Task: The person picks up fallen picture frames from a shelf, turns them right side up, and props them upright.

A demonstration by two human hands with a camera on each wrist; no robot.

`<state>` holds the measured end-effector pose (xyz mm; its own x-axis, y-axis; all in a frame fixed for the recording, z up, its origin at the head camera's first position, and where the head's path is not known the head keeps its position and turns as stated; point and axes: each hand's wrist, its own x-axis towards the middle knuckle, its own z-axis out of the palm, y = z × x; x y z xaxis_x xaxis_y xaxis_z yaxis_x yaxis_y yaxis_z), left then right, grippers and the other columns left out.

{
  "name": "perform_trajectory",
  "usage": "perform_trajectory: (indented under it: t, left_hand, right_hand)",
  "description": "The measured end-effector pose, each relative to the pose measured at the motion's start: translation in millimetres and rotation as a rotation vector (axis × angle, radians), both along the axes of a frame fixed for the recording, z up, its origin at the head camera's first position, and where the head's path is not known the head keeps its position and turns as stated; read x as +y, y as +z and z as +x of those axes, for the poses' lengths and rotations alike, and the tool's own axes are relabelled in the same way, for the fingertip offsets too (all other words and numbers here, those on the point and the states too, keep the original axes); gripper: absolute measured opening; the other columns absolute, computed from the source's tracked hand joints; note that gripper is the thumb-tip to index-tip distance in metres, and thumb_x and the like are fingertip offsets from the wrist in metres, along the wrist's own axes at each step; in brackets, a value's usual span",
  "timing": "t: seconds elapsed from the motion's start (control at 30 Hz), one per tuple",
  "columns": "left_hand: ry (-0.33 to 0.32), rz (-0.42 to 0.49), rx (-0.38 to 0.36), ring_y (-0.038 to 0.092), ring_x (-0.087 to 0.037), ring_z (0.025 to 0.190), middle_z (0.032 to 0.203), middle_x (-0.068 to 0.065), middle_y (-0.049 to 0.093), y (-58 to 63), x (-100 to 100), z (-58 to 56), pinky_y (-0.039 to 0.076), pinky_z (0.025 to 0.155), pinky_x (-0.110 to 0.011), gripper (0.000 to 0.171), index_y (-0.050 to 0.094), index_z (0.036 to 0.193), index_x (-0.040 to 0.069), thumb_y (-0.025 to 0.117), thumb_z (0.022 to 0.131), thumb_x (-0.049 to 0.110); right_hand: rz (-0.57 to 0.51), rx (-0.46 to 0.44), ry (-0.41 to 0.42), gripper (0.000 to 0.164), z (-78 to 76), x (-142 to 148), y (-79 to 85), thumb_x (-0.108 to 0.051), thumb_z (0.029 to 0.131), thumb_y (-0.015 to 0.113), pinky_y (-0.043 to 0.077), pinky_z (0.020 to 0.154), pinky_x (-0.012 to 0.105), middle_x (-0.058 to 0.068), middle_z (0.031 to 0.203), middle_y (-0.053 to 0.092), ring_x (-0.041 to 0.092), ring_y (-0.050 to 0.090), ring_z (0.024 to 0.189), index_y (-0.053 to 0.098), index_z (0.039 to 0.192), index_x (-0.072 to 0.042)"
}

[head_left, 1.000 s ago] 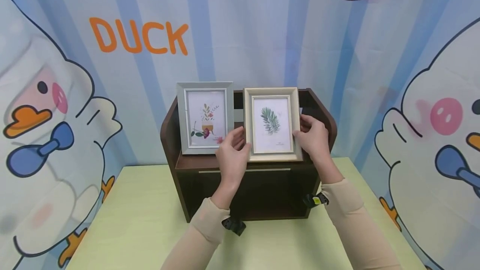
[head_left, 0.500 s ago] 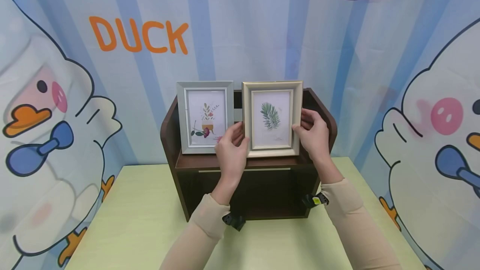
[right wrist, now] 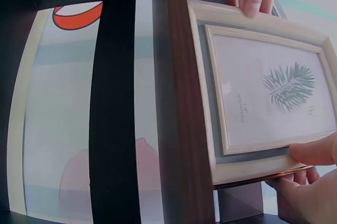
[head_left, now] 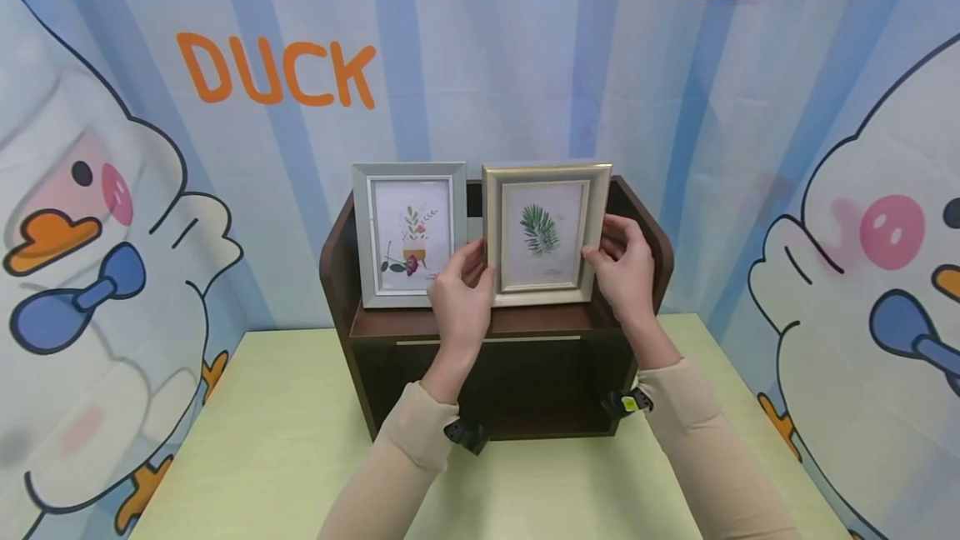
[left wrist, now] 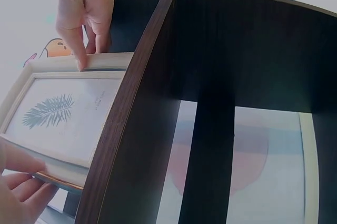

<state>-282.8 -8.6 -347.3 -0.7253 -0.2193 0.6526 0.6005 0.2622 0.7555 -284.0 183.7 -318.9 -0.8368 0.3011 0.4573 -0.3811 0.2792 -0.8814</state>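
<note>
A pale gold picture frame (head_left: 551, 269) with a green leaf print is held upright between both hands over the upper board of a dark brown shelf (head_left: 495, 322). My left hand (head_left: 461, 298) grips its left edge, thumb in front and fingers behind. On the opposite edge, my right hand (head_left: 628, 273) pinches it the same way. The right wrist view shows the right thumb (right wrist: 316, 150) on the frame's front. Just left of it stands a light grey picture frame (head_left: 371, 232) with a flower print, close beside the left hand's fingers.
The shelf's tall side panels (head_left: 652, 248) rise on both sides of the frames. Its open lower compartment (head_left: 517, 390) faces me. A pale yellow-green table (head_left: 285, 423) bears the shelf, and a blue striped curtain (head_left: 487, 48) with duck drawings hangs behind.
The gold picture frame has moved up and back onto the upper board, turning slightly, with both hands still gripping it. The grey frame has stayed in place.
</note>
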Motion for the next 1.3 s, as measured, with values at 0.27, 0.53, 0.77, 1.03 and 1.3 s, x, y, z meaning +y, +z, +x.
perform_trajectory:
  t: [0.27, 0.53, 0.77, 1.03, 1.3]
  left_hand:
    - [0.006, -0.022, 0.001, 0.068, -0.022, 0.1, 0.111, -0.014, 0.069, 0.3, -2, -1.8, 0.056, 0.083, -0.03, 0.03, 0.066, 0.116, 0.002, 0.067, 0.086, 0.004]
    - [0.066, -0.211, 0.026, 0.069, -0.023, 0.092, 0.105, -0.015, 0.069, 3.7, -4, -4.3, 0.057, 0.078, -0.032, 0.029, 0.065, 0.116, 0.0, 0.066, 0.089, 0.011]
    - [0.07, -0.241, 0.049, 0.069, -0.023, 0.087, 0.099, -0.015, 0.068, 2.4, -4, -3.8, 0.057, 0.073, -0.033, 0.027, 0.065, 0.111, -0.002, 0.067, 0.088, 0.012]
    - [0.064, -0.209, 0.102, 0.069, -0.022, 0.084, 0.097, -0.014, 0.068, -1.0, -4, -4.1, 0.058, 0.071, -0.03, 0.026, 0.067, 0.107, -0.002, 0.071, 0.085, 0.013]
    - [0.055, -0.185, 0.126, 0.069, -0.018, 0.079, 0.092, -0.01, 0.069, -1.9, -1, -2.3, 0.058, 0.068, -0.028, 0.023, 0.068, 0.102, 0.002, 0.073, 0.083, 0.013]
  right_hand:
    - [-0.001, 0.105, 0.022, 0.041, -0.7, -2, -5.0, 0.004, 0.088, 0.06, 0.044, 0.102, 0.043, 0.021, 0.123, 0.053, 0.032, 0.057, 0.116, 0.047, 0.127, 0.003]
    - [0.012, 0.115, 0.015, 0.042, 17.3, -11, 13.0, 0.008, 0.087, 0.058, 0.043, 0.102, 0.047, 0.028, 0.125, 0.051, 0.039, 0.054, 0.118, 0.047, 0.128, 0.009]
    - [0.055, 0.136, -0.04, 0.044, -5.0, -1, -7.7, -0.003, 0.089, 0.062, 0.045, 0.102, 0.04, 0.018, 0.129, 0.055, 0.029, 0.056, 0.12, 0.05, 0.131, -0.002]
    - [0.214, 0.294, -0.176, 0.051, 1.0, -6, -1.0, -0.008, 0.086, 0.068, 0.045, 0.102, 0.034, 0.013, 0.131, 0.053, 0.022, 0.052, 0.124, 0.05, 0.134, -0.007]
    - [0.197, 0.397, -0.22, 0.051, 5.5, -6, 10.9, -0.011, 0.085, 0.07, 0.043, 0.104, 0.029, 0.012, 0.13, 0.055, 0.018, 0.052, 0.125, 0.052, 0.133, -0.005]
